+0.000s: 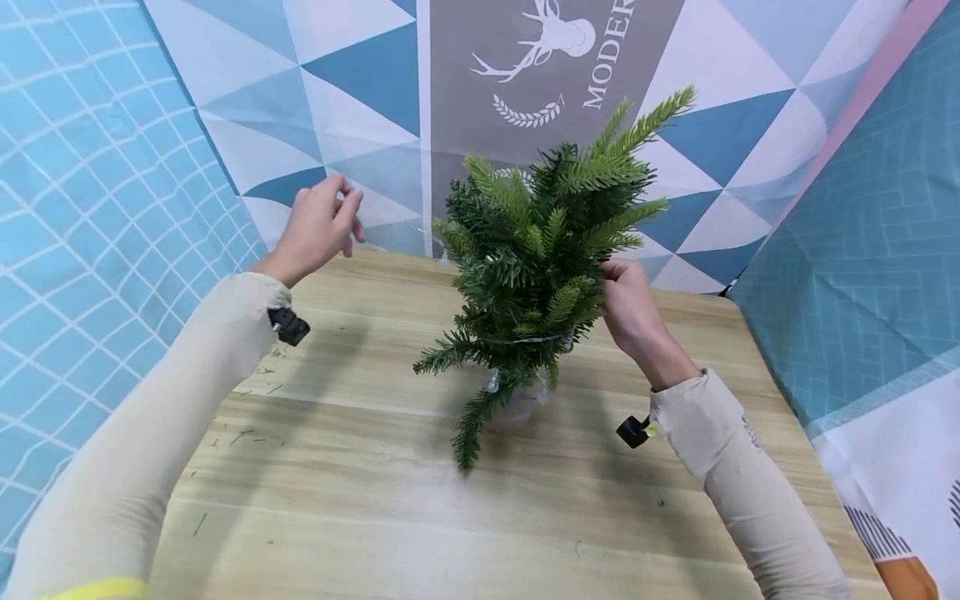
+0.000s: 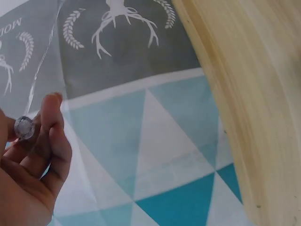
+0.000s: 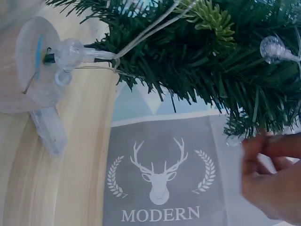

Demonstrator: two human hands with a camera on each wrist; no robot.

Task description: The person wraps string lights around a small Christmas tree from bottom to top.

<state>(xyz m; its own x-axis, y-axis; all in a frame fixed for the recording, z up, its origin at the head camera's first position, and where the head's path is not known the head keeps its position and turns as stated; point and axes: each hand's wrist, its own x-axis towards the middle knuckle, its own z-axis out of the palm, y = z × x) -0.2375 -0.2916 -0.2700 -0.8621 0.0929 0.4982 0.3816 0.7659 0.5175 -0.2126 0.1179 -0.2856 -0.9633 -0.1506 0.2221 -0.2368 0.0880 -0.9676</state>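
"MODERN" (image 3: 161, 214) stands on the grey panel (image 3: 183, 190).

The tree (image 1: 517, 267) partly hides the right hand (image 1: 633, 310) and its own base (image 1: 516, 413). The left wrist view's edge crops the left hand (image 2: 28, 183); scraps (image 1: 242, 435) on the bench (image 1: 337, 517) are too small to identify.

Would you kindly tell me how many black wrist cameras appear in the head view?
2: the left wrist camera at the left cuff, and the right wrist camera at the right cuff, lower right of the artificial Christmas tree. Neither is hidden.
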